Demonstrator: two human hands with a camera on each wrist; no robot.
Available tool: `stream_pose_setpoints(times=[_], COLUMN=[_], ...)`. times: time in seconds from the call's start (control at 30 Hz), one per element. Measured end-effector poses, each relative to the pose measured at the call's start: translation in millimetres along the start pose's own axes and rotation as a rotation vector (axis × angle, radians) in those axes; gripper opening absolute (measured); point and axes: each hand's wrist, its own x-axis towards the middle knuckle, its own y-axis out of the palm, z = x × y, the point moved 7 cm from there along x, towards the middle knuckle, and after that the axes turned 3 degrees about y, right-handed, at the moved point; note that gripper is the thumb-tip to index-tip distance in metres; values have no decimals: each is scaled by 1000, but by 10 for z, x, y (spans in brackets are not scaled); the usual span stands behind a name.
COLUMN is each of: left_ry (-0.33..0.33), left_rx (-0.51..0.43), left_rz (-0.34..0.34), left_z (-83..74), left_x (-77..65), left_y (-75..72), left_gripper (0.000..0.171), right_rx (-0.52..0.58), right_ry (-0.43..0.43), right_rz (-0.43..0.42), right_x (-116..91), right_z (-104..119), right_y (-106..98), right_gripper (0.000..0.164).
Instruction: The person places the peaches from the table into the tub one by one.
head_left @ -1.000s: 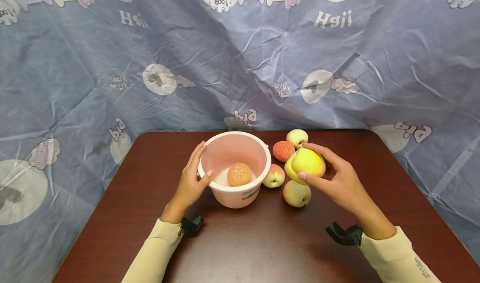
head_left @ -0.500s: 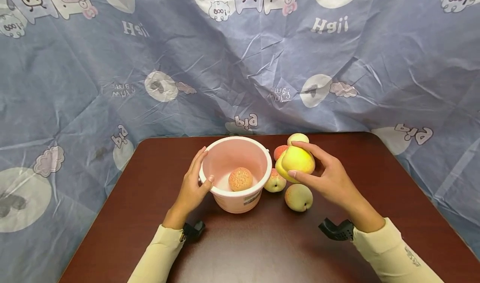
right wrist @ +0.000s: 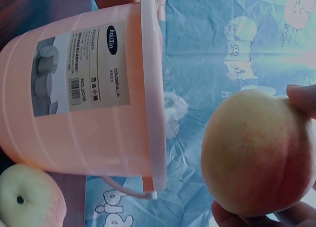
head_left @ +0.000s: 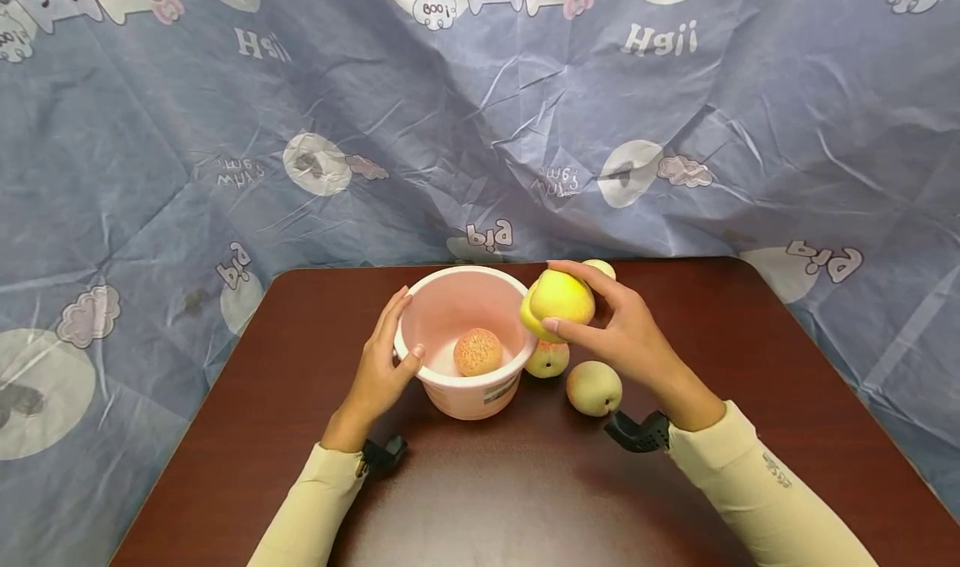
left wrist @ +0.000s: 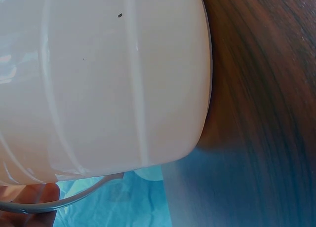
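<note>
yellow peach (head_left: 564, 297): gripped by right hand (head_left: 628, 333) | pink bucket (head_left: 468, 402): upright, held by left hand (head_left: 381, 371) | orange peach (head_left: 477, 352): inside bucket

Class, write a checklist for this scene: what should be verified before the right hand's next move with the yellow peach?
1. Bucket upright on the table: ok.
2. Left hand holding the bucket's left side: ok.
3. Right hand gripping the yellow peach: ok.
4. Yellow peach raised above the rim: ok.
5. Yellow peach fully over the opening: not ok; it sits mostly to the right.
6. Underside of the peach inside: cannot tell; hidden.
</note>
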Motion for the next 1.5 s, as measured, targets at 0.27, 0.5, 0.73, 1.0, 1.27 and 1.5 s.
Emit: stream_pose_setpoints(times=[0.27,0.5,0.73,1.0,1.27,1.5], left_ry=[3,-9,-9,6,-10,-30], left_rx=[-7,1,-2,10,-5,5], left_rz=[7,12,18,11,15,16], left_z=[-14,-16,-18,373,77,4], left_x=[13,3,-5,-49,-8,19], left_y=[-8,-2,-9,44,-9,-29], left_gripper=[67,67,67,72,68,68], right_rx=[67,105,124,33,19,-9], right_ry=[-38,-51,-60,-18,-11,-52], right_rz=[45,61,75,72,99,125], right_x=[180,337,479,469,617,700], right_z=[11,-168,-380,-80,-422,-500], right_y=[166,295,413,471,595,701], right_gripper=[59,61,60,57,58,59])
